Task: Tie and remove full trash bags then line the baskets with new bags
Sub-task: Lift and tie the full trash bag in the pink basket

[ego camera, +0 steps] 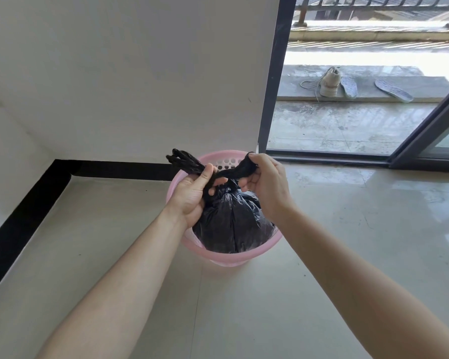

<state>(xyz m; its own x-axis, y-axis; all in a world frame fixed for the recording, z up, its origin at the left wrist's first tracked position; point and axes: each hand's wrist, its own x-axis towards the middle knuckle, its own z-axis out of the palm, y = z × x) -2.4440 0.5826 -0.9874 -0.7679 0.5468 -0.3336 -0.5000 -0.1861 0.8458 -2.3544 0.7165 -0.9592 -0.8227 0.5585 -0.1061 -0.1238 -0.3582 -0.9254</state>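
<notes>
A full black trash bag point(231, 224) sits inside a round pink plastic basket point(213, 251) on the tiled floor near the wall corner. The bag's mouth is gathered into two twisted ends that cross above it. My left hand point(195, 193) grips the left end, whose tip sticks out up and to the left. My right hand point(266, 185) pinches the right end at its top. Both hands are directly over the basket, and the bag's neck is drawn tight between them.
A white wall point(140, 73) with a black skirting strip point(114, 170) stands right behind the basket. To the right, a sliding glass door frame point(275, 79) opens onto a balcony with a shoe point(329, 85) and two insoles. Glossy floor tiles point(244, 307) lie in front.
</notes>
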